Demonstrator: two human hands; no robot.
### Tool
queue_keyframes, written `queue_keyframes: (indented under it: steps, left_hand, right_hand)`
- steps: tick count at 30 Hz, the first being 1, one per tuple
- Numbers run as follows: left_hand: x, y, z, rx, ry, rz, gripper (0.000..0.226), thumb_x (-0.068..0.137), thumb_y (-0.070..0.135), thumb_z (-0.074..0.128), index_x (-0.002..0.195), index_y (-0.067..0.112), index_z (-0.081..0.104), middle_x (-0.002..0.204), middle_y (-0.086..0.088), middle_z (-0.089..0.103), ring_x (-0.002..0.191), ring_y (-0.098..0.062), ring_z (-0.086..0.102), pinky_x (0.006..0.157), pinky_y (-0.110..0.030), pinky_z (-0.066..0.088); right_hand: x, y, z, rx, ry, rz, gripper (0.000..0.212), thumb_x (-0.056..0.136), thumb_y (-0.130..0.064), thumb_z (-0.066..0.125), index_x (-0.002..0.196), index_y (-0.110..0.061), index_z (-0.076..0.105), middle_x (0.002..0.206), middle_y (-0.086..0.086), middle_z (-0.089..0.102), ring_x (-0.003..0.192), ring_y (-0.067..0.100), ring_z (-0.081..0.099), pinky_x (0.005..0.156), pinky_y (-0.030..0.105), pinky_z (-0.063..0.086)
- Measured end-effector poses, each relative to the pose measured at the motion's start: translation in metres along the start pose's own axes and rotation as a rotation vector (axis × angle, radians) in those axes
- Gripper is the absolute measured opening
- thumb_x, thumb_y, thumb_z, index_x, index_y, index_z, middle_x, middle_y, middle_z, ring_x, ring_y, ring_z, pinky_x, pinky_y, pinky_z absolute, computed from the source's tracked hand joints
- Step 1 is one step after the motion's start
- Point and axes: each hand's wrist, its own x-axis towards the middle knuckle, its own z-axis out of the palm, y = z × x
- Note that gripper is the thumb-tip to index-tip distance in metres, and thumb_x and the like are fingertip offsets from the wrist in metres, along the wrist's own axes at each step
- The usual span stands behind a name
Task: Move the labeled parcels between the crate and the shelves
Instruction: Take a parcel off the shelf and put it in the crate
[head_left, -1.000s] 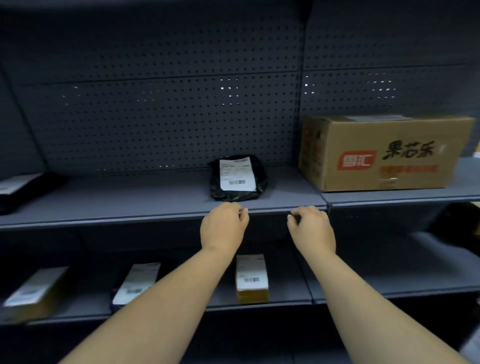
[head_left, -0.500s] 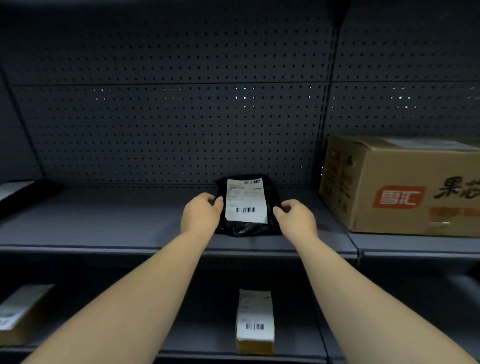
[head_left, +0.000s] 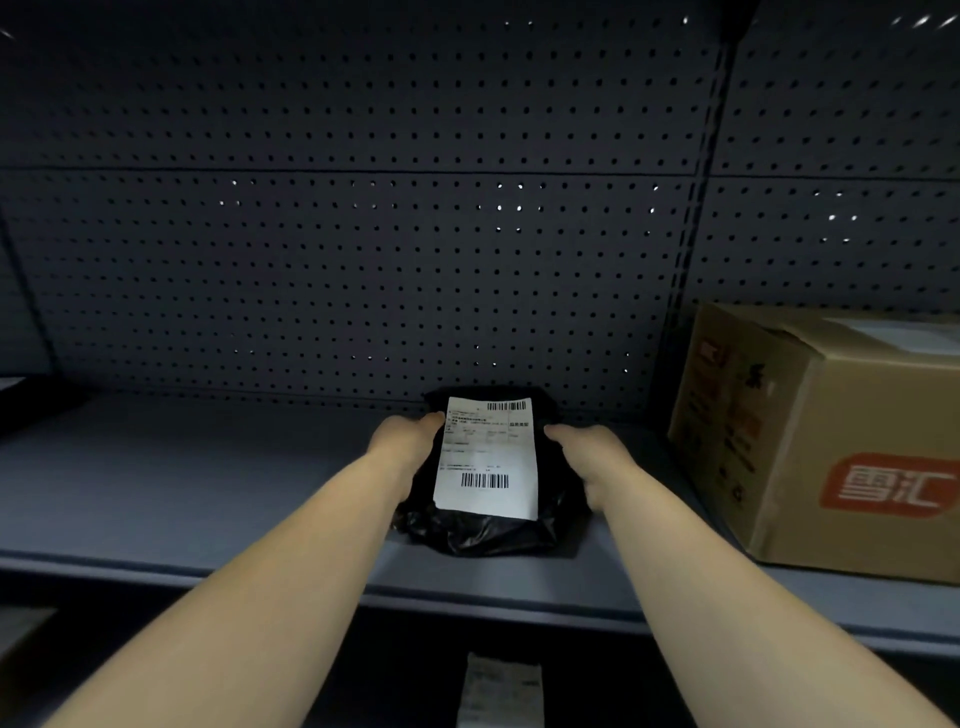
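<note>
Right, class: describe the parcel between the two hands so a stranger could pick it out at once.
Start at the grey shelf in front of the pegboard wall. Left of the big cardboard box lies a black plastic bag parcel, gripped by the left hand and right hand. Only it is black, soft and crinkly, with a white barcode label on top.

I see my left grip (head_left: 410, 441) and right grip (head_left: 587, 457) clasping the sides of a black plastic-wrapped parcel with a white barcode label (head_left: 485, 488) on the grey metal shelf (head_left: 182, 493). A brown cardboard box (head_left: 831, 441) sits near, right of it.
</note>
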Motion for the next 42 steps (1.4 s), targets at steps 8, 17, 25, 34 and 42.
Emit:
queue_keyframes:
  steps: [8,17,25,34,42]
  left_hand:
    - [-0.002,0.003,0.000,-0.045,-0.057,-0.053,0.034,0.088,0.040,0.063,0.067,0.015,0.053,0.067,0.002,0.055,0.057,-0.013,0.052,0.041,-0.022,0.037]
    - [-0.013,0.015,-0.014,-0.146,-0.167,0.137,0.016,0.089,0.040,0.061,0.083,0.025,0.060,0.077,0.008,0.064,0.070,-0.008,0.060,0.051,-0.019,0.042]
    - [-0.025,0.021,-0.035,-0.398,-0.231,0.415,0.015,0.091,0.025,0.061,0.087,0.026,0.075,0.087,0.006,0.076,0.079,-0.011,0.072,0.062,-0.021,0.055]
    - [-0.034,0.007,-0.051,-0.402,-0.218,0.644,0.018,0.091,0.024,0.059,0.093,0.034,0.074,0.100,0.009,0.074,0.096,-0.010,0.070,0.083,-0.029,0.054]
    - [-0.036,0.004,-0.055,-0.401,-0.220,0.668,0.017,0.090,0.024,0.060,0.097,0.031,0.073,0.100,0.008,0.074,0.096,-0.011,0.069,0.086,-0.032,0.054]
  right_hand:
    - [0.005,-0.002,0.003,0.120,-0.083,0.123,0.037,0.087,-0.024,0.064,0.117,-0.003,0.062,0.112,0.020,0.066,0.100,0.035,0.064,0.093,0.050,0.051]
    - [-0.019,-0.016,0.005,0.205,0.012,-0.048,0.023,0.085,-0.027,0.066,0.100,-0.010,0.067,0.101,0.011,0.069,0.095,0.029,0.065,0.087,0.041,0.054]
    - [-0.054,-0.036,0.009,0.414,-0.016,-0.351,0.011,0.088,-0.021,0.063,0.084,-0.023,0.073,0.082,-0.006,0.076,0.075,0.008,0.072,0.054,0.016,0.053]
    - [-0.082,-0.028,0.020,0.489,-0.023,-0.588,0.022,0.087,-0.013,0.064,0.086,-0.031,0.077,0.095,-0.004,0.076,0.091,0.010,0.071,0.069,0.016,0.055]
    - [-0.090,-0.025,0.023,0.532,-0.019,-0.594,0.022,0.088,-0.010,0.063,0.084,-0.026,0.077,0.093,-0.001,0.076,0.087,0.012,0.072,0.066,0.018,0.055]
